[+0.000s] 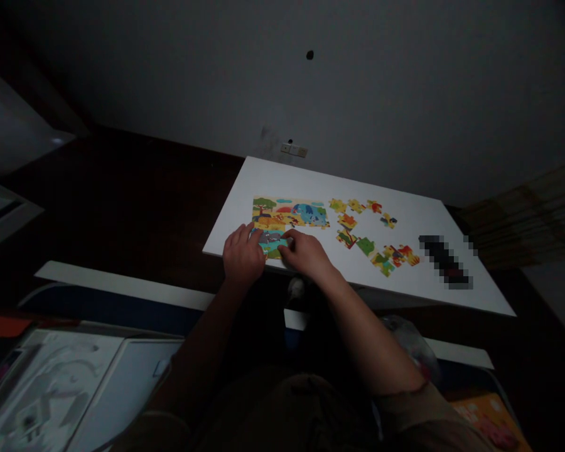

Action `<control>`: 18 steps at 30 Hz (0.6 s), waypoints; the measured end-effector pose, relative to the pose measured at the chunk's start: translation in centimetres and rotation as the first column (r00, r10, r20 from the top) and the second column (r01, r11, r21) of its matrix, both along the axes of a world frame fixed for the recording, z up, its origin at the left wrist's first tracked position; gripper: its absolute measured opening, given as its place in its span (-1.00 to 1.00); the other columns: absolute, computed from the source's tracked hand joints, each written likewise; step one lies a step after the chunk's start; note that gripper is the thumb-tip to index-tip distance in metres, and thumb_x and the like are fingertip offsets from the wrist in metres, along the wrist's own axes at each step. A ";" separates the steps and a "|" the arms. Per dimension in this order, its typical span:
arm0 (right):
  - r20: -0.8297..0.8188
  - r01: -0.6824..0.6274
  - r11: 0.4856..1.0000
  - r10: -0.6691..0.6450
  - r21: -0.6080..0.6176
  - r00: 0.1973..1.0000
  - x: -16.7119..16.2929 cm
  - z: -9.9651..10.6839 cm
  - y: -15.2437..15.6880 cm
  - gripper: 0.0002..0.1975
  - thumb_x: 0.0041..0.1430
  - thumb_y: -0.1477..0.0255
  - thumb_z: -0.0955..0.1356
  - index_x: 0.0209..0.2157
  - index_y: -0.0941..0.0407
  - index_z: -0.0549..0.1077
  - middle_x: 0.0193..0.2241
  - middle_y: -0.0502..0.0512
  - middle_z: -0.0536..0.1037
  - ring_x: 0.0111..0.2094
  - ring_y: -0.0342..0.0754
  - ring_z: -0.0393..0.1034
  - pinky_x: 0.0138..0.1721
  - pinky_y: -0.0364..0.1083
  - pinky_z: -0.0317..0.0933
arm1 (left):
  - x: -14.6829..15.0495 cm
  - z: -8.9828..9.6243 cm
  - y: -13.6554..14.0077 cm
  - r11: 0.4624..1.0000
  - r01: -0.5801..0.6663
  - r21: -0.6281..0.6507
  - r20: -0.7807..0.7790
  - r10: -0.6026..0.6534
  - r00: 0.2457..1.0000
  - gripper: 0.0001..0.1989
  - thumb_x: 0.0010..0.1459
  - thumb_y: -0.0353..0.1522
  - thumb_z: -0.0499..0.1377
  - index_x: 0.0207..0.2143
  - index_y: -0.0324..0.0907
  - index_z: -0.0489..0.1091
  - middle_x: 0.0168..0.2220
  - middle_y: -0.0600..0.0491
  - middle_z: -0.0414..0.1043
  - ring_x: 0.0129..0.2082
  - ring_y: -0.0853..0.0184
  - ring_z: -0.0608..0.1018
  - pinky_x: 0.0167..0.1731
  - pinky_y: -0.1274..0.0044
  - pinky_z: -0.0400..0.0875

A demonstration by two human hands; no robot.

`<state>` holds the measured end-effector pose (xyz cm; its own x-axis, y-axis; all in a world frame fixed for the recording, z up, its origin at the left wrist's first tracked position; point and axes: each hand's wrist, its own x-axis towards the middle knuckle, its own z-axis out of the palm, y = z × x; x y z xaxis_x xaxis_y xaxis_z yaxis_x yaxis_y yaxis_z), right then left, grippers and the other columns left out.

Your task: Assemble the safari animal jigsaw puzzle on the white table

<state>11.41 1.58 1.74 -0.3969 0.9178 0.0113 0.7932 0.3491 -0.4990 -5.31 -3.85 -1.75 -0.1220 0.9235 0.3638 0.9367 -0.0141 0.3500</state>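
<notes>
A partly joined jigsaw puzzle [289, 214] with a tree, a blue elephant and a grey animal lies near the left end of the white table. My left hand [243, 256] rests palm down along its lower left edge, fingers stretched out and holding nothing. At the puzzle's lower part, thumb and forefinger of my right hand [307, 252] close on a puzzle piece [274, 250] in the blue and green area; the fingertips partly hide it. Several loose puzzle pieces [347, 221] lie to the right of the joined part, some of them touching one another.
A dark, pixelated object [445, 260] lies on the right part of the white table [471, 295]. Behind stands a wall with a socket [294, 150]. Beside me are an open white box [75, 376] on the left and an orange item [492, 417] on the right.
</notes>
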 end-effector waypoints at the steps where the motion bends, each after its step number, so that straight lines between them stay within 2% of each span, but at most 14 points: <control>1: 0.056 0.002 1.000 -0.002 0.012 0.998 -0.1 0.3 -0.1 -0.71 0.16 0.30 0.37 -0.08 0.06 0.47 -0.34 0.15 0.57 -0.33 0.04 0.42 -0.31 -0.07 0.17 | 0.0 -0.1 0.0 1.000 -0.001 0.003 0.000 0.001 1.000 -0.58 0.20 -0.41 -0.02 0.10 -0.06 0.32 0.22 0.01 0.25 0.26 0.12 0.22 0.23 0.21 0.10; 4: 0.148 -0.031 0.999 0.027 0.025 0.989 0.0 0.8 -0.2 -0.71 0.19 0.31 0.34 -0.05 0.06 0.44 -0.29 0.14 0.56 -0.26 0.05 0.43 -0.24 -0.07 0.19 | 0.0 -0.2 0.1 1.000 -0.008 0.014 0.005 0.008 1.000 -0.58 0.18 -0.42 -0.01 0.09 -0.04 0.32 0.21 0.01 0.27 0.25 0.13 0.24 0.23 0.22 0.11; 8: 0.159 -0.056 0.996 0.045 0.066 0.986 0.2 0.8 -0.7 -0.69 0.20 0.28 0.33 -0.05 0.08 0.44 -0.25 0.16 0.52 -0.25 0.03 0.41 -0.22 -0.07 0.22 | 0.1 -0.2 0.1 1.000 -0.012 0.025 -0.002 0.012 1.000 -0.57 0.17 -0.43 0.01 0.09 -0.06 0.33 0.21 -0.01 0.27 0.24 0.13 0.25 0.21 0.23 0.13; 11: 0.102 -0.059 0.985 0.043 0.164 0.994 0.3 0.1 -1.3 -0.71 0.21 0.29 0.33 -0.06 0.09 0.46 -0.18 0.20 0.47 -0.18 0.02 0.38 -0.11 -0.06 0.22 | 0.1 -0.1 0.1 1.000 -0.016 0.027 -0.021 0.017 1.000 -0.58 0.17 -0.44 0.02 0.08 -0.06 0.33 0.21 -0.02 0.27 0.24 0.13 0.26 0.20 0.22 0.14; 14: 0.028 -0.104 0.961 0.100 0.254 0.995 0.2 -1.1 -1.9 -0.79 0.25 0.36 0.30 -0.13 0.09 0.50 -0.17 0.19 0.45 -0.09 0.03 0.33 -0.01 -0.04 0.19 | 0.2 -0.1 0.1 1.000 -0.015 0.023 -0.019 0.015 1.000 -0.58 0.17 -0.44 0.01 0.08 -0.08 0.33 0.21 -0.04 0.26 0.24 0.12 0.25 0.20 0.24 0.13; 18: -0.033 -0.132 0.938 0.151 0.321 0.988 0.3 -2.6 -2.5 -0.76 0.31 0.41 0.25 -0.12 0.07 0.52 -0.12 0.19 0.45 -0.04 0.04 0.29 0.03 -0.01 0.19 | 0.3 -0.1 0.2 1.000 -0.020 0.017 -0.023 0.020 1.000 -0.59 0.19 -0.44 0.00 0.09 -0.06 0.33 0.22 -0.01 0.26 0.25 0.14 0.24 0.22 0.26 0.11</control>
